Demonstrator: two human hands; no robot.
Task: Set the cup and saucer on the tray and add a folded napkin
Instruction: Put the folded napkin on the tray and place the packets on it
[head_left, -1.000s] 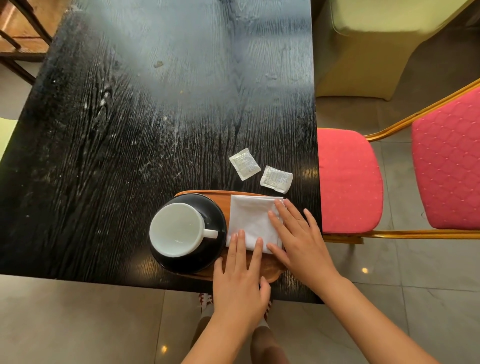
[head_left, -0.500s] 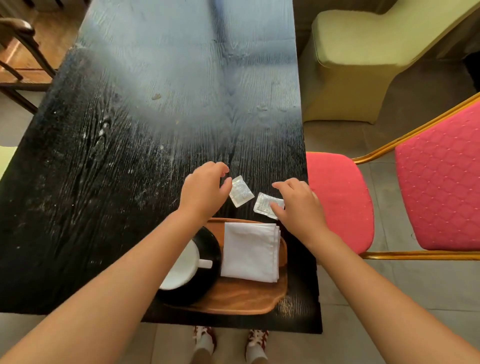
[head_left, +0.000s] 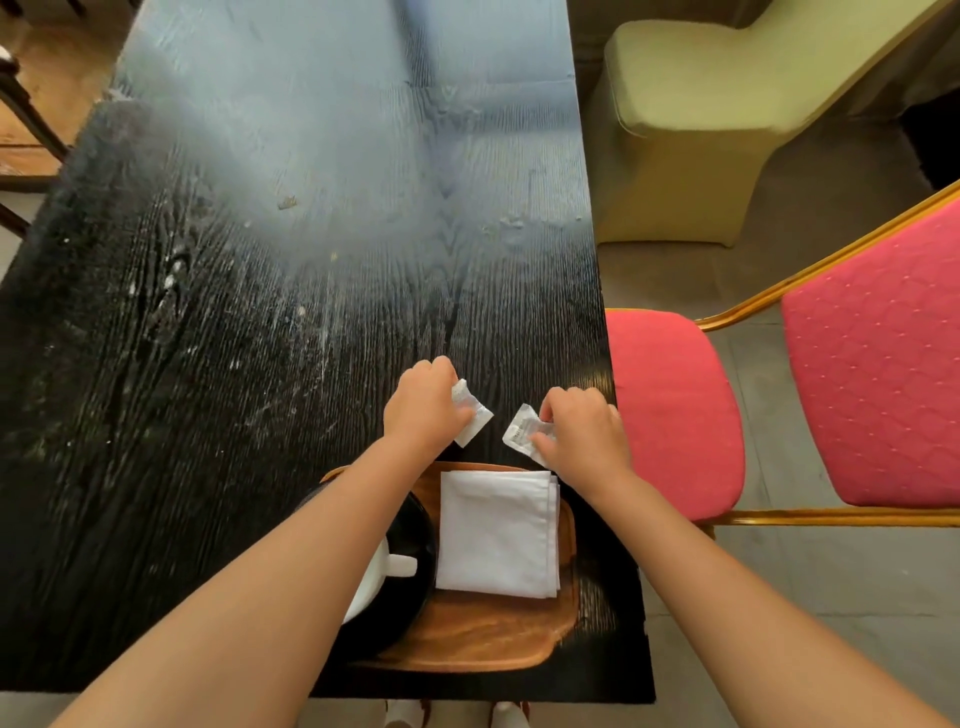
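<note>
A wooden tray (head_left: 483, 636) lies at the table's near right corner. On its left half sits a black saucer (head_left: 410, 540) with a white cup (head_left: 384, 571), both mostly hidden under my left forearm. A folded white napkin (head_left: 496, 532) lies flat on the tray's right half. Just beyond the tray, my left hand (head_left: 423, 408) pinches a small white sachet (head_left: 470, 418) and my right hand (head_left: 584, 434) pinches a second sachet (head_left: 522, 431). Both sachets are tilted up off the table.
The black wooden table (head_left: 260, 364) stretches away to the far side, with its right edge close to my right hand. A red-cushioned chair with a gold frame (head_left: 675, 410) stands to the right, and a yellow-green covered chair (head_left: 691, 114) stands further back.
My hands left the napkin on the tray, reached past it to the two sachets, and now each hand has closed on one and tipped it up.
</note>
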